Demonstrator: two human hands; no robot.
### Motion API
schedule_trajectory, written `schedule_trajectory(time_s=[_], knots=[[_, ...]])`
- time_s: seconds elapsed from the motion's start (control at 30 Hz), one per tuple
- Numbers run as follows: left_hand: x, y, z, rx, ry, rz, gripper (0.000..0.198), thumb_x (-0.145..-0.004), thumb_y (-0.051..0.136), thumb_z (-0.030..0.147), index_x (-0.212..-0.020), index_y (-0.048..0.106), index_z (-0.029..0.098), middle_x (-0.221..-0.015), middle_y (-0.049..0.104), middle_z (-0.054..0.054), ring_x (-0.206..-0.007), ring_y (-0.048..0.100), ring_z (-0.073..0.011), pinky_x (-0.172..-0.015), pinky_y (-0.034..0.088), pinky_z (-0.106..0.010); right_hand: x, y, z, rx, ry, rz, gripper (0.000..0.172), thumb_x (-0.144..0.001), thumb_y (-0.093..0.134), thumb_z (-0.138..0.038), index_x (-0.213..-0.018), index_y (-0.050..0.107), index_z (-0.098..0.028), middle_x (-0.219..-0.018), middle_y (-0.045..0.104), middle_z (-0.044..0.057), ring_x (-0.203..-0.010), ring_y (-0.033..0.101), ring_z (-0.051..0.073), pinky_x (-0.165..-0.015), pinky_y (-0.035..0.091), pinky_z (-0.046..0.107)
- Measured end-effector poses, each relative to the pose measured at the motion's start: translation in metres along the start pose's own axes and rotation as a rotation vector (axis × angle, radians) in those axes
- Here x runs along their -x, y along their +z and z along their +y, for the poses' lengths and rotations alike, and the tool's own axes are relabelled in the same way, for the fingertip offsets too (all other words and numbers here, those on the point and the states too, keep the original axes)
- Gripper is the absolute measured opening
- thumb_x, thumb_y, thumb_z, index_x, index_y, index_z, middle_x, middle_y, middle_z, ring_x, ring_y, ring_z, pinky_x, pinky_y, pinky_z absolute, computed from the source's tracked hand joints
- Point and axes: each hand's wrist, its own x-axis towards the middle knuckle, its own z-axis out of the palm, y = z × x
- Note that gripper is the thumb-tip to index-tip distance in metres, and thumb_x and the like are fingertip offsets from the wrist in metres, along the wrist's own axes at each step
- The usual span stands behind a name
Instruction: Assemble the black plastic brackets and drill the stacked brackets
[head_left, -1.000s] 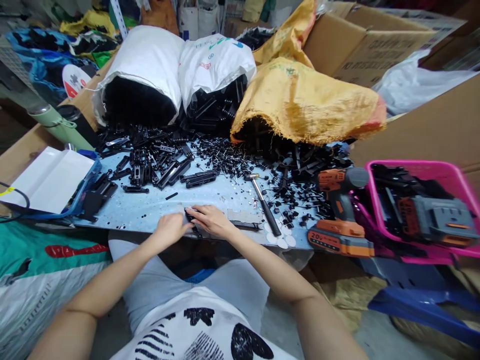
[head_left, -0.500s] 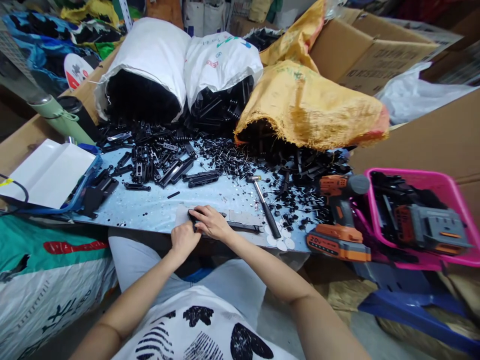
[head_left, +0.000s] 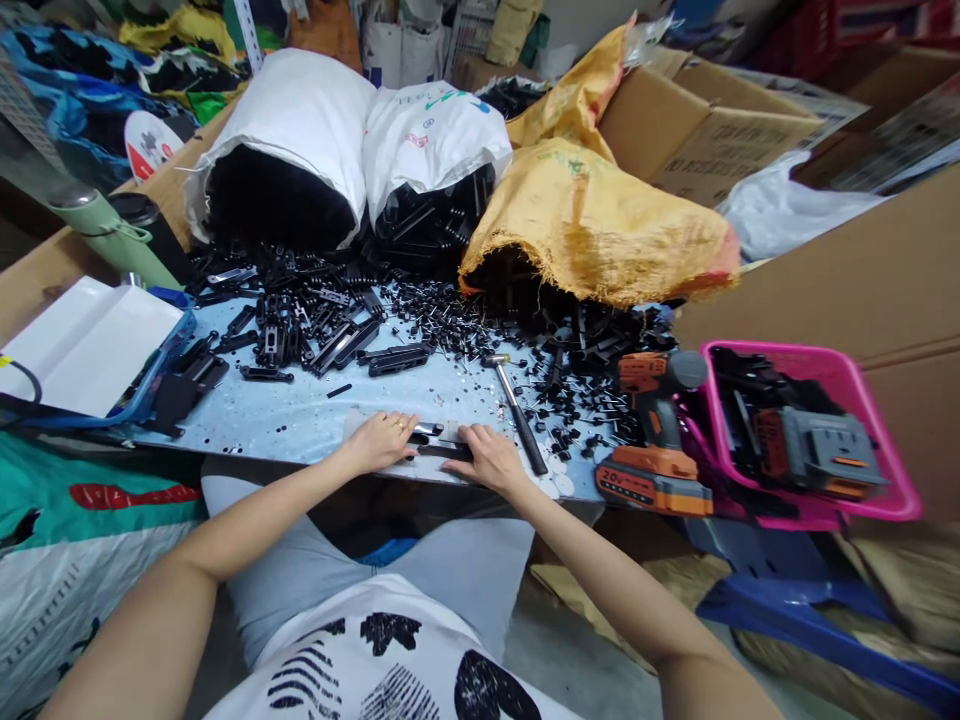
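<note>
At the front edge of the work surface, my left hand (head_left: 381, 441) lies over the left end of a long black part (head_left: 435, 452), fingers closed on it. My right hand (head_left: 489, 457) grips the part's right end, with the thumb on the near side and the fingers on the far side. Between the hands a short shiny piece (head_left: 427, 429) shows along the far side; its kind I cannot make out. Fingers hide both ends of the black part. A hammer (head_left: 517, 414) with a black handle lies just right of my right hand.
Loose black parts (head_left: 337, 340) and small pins (head_left: 450, 320) spread before white sacks (head_left: 292, 130) and a yellow sack (head_left: 600, 220). An orange cordless drill (head_left: 656, 470) stands right, beside a pink basket (head_left: 892, 470). A blue tray (head_left: 176, 345) sits left.
My hands, close together before, have moved apart: the right one slid right along the black part, the left one shifted slightly right and up. The whole view turned a little right.
</note>
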Motion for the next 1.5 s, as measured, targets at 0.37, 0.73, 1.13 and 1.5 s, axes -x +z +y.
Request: schedule_trajectory(time_s=[0.37, 0.73, 1.13, 1.5], knots=[[0.03, -0.044, 0.024, 0.469, 0.055, 0.25, 0.059, -0.097, 0.015, 0.048, -0.069, 0.056, 0.017, -0.06, 0.058, -0.006, -0.058, 0.053, -0.0163, -0.056, 0.039, -0.028, 0.004, -0.082, -0.015, -0.463, -0.549, 0.041, 0.06, -0.096, 0.018, -0.056, -0.064, 0.052, -0.018, -0.056, 0.05, 0.003, -0.052, 0.045, 0.014, -0.051, 0.028, 0.028], [0.038, -0.053, 0.096, 0.866, -0.056, 0.508, 0.08, -0.086, -0.003, 0.066, -0.094, 0.065, 0.024, -0.084, 0.065, -0.011, -0.083, 0.062, -0.0218, -0.075, 0.049, -0.038, -0.014, -0.011, -0.124, -0.939, 0.119, 0.39, 0.051, -0.092, 0.01, -0.052, -0.111, 0.049, -0.026, -0.099, 0.054, 0.013, -0.089, 0.056, 0.025, -0.076, 0.048, 0.045], [-0.05, 0.022, -0.044, 0.08, -0.189, 0.076, 0.053, -0.087, 0.045, 0.053, -0.128, 0.053, 0.019, -0.104, 0.059, -0.016, -0.096, 0.055, -0.0264, -0.081, 0.042, -0.036, -0.236, 0.008, 0.06, -0.396, 0.148, 0.289, 0.032, -0.095, 0.033, -0.035, -0.104, 0.053, -0.013, -0.102, 0.057, 0.013, -0.097, 0.05, 0.022, -0.089, 0.04, 0.034], [-0.021, -0.008, -0.115, 0.031, -0.754, 0.329, 0.036, -0.092, 0.04, 0.026, -0.123, 0.054, 0.014, -0.116, 0.056, -0.016, -0.11, 0.047, -0.0276, -0.09, 0.038, -0.04, -0.386, 0.04, 0.067, 0.067, -0.027, -0.013, 0.038, -0.089, 0.029, -0.005, -0.118, 0.052, -0.011, -0.119, 0.052, 0.019, -0.109, 0.043, 0.028, -0.086, 0.034, 0.042]])
